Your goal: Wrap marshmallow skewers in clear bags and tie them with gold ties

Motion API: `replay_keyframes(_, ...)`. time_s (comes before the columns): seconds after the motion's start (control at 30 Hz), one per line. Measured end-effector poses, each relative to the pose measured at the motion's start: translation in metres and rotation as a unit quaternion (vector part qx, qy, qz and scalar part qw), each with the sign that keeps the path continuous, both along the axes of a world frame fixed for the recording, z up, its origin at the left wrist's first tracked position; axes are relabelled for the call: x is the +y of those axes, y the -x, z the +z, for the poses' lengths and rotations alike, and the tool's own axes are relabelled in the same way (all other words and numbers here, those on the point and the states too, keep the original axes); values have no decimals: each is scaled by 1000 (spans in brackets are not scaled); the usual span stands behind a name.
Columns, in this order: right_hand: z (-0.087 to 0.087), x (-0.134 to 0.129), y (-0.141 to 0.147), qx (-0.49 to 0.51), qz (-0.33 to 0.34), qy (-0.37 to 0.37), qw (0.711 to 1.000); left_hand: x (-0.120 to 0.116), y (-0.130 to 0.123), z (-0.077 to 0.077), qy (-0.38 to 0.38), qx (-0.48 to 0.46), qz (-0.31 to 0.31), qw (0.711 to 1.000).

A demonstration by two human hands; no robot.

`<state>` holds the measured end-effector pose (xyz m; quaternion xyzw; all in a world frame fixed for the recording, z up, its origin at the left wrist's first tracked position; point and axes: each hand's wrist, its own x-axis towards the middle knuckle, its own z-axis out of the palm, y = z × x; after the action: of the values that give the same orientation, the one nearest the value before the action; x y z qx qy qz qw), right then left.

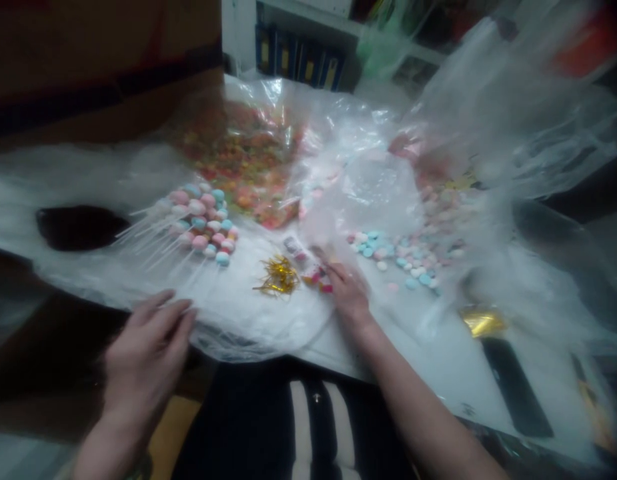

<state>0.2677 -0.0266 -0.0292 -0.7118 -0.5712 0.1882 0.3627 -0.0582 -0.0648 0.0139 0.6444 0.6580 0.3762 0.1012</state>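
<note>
Pastel pink and sky-blue candy pops [201,223] clustered on white sticks, and loose candies [398,257] repeated those colours. Gold twist ties [278,277] glinted nearby, orange-red and green sweets [241,167] showed through clear plastic, and a dark top [308,420] bore white stripes.

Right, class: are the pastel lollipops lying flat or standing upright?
Lying flat: the pastel lollipops rest on the white plastic sheet, their white sticks fanned out sideways.

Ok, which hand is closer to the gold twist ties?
Right hand: just beside the gold twist ties, to their right. The left hand is farther off, down to their left.
</note>
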Motion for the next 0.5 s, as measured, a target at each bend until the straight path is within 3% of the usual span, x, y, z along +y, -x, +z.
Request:
replay_keyframes(0.07, 10, -11, 2, 14, -31, -43, 998, 4, -28, 0, 22, -93, -60, 994)
replay_keyframes(0.13, 21, -24, 12, 81, -46, -80, 992, 8, -52, -1, 129, -219, -118, 960)
replay_keyframes(0.23, 33, -37, 44, 256, 3, -11, 967, 13, -81, -4, 313, -422, -134, 840)
replay_keyframes(0.3, 38, -37, 69, 331, 83, 74, 937, 15, -93, -7, 366, -520, -132, 760)
replay_keyframes(0.33, 38, -35, 81, 346, 108, 94, 927, 16, -95, -8, 374, -553, -128, 733)
replay_keyframes(0.4, 38, -27, 102, 351, 136, 100, 921, 16, -94, -12, 358, -591, -109, 715)
replay_keyframes(0.5, 37, -7, 125, 309, 189, 129, 923, 16, -73, -18, 301, -590, -59, 747)
